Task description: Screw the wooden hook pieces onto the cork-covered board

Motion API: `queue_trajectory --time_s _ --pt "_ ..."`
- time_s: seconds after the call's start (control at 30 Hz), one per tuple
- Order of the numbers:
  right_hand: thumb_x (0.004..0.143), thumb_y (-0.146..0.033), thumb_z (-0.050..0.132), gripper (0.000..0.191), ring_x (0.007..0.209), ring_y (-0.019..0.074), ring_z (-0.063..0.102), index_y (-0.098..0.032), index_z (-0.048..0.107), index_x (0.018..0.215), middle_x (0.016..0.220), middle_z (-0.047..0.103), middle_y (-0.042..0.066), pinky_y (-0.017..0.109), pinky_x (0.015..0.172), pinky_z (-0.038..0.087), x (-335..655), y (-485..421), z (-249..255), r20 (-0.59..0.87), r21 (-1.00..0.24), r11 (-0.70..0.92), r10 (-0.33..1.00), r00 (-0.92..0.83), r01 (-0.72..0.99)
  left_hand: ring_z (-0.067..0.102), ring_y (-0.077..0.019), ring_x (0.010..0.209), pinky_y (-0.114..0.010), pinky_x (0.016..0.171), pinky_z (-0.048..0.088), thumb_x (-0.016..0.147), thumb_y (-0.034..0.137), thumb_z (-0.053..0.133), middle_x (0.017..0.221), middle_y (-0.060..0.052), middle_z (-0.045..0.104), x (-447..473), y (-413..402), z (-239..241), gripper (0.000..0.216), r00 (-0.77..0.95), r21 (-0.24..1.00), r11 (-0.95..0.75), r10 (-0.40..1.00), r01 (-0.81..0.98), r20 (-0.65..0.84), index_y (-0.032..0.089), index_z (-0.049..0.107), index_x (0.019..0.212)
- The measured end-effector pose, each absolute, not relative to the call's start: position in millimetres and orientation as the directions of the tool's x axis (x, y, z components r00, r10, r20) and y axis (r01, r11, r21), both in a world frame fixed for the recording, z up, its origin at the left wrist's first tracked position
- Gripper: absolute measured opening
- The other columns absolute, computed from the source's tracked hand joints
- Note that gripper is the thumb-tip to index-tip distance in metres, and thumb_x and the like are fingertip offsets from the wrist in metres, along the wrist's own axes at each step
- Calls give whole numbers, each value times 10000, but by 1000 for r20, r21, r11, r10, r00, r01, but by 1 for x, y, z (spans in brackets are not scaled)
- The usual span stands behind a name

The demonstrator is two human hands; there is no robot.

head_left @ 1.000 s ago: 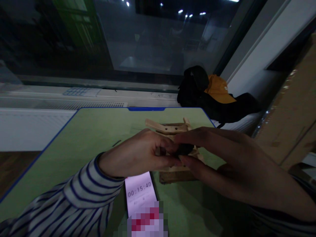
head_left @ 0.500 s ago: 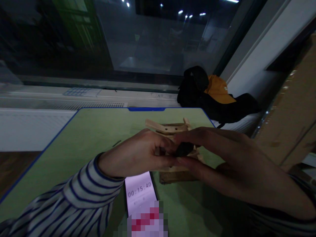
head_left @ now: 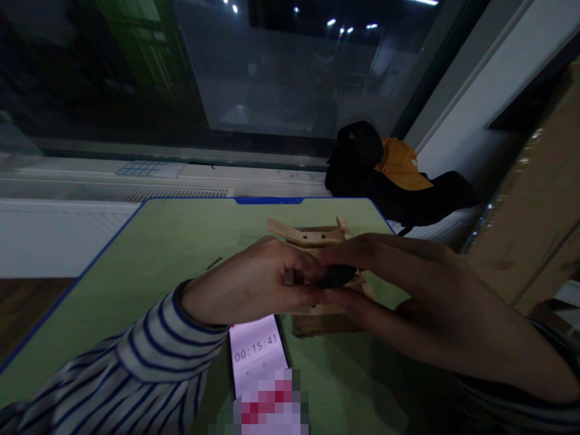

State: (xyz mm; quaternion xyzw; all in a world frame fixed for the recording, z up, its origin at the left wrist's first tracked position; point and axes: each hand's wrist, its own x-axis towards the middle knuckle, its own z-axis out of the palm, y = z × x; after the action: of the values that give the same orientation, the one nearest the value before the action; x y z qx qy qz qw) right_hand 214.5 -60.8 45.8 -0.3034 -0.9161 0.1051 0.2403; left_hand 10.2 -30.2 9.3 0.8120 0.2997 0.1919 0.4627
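A small dark piece (head_left: 339,276), its kind too dim to tell, sits between the fingertips of both hands. My left hand (head_left: 254,281) comes in from the left in a striped sleeve, thumb and fingers pinched against the piece's near end. From the right, my right hand (head_left: 421,296) holds the same piece between thumb and forefinger. Behind and beneath the fingers stands a pale wooden construction (head_left: 312,235) with curved slats and drilled holes, on a darker wooden block (head_left: 321,325). The hands hide its middle.
A phone (head_left: 256,347) showing a running timer lies on the green, blue-edged table (head_left: 181,241). A thin dark stick (head_left: 214,263) lies left of the hands. Past the far edge are black bags or clothing (head_left: 362,157), an orange cap (head_left: 401,163) and a window; a cardboard box (head_left: 530,199) stands right.
The hands stay almost in place, with only a slight shift of the fingers around the dark piece. The phone's timer has advanced by one second.
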Motion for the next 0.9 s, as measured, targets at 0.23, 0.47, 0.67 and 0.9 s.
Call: queue_trajectory --time_s 0.23,0.47,0.67,0.9 --pt "865 -174 576 305 935 57 632 -209 543 1166 1054 672 -23 122 822 469 213 -59 45 395 -322 797 603 -693 510 644 -141 843 -218 741 483 847 230 578 898 -7 698 10 -31 8 151 731 861 -379 683 339 13 156 694 909" --pt "860 -206 597 245 884 78 645 -201 558 1102 1000 681 -19 156 805 480 212 -62 47 385 -336 777 629 -675 533 626 -113 751 -186 668 464 821 228 607 813 11 686 9 -31 6 116 708 857 -403 703 322 64 144 686 836" --pt "861 -150 560 364 976 82 618 -215 516 1216 1094 656 -10 164 829 472 214 -60 47 378 -347 809 584 -718 475 631 -124 793 -194 696 472 849 225 576 844 8 692 11 -32 9 147 737 872 -376 675 313 27 147 686 908" --pt "862 -186 580 246 896 104 650 -214 560 1106 1009 682 -5 193 777 504 212 -61 46 399 -350 791 611 -684 503 640 -135 801 -214 712 482 826 229 592 851 -6 698 11 -32 8 122 709 857 -402 702 322 63 144 677 849"
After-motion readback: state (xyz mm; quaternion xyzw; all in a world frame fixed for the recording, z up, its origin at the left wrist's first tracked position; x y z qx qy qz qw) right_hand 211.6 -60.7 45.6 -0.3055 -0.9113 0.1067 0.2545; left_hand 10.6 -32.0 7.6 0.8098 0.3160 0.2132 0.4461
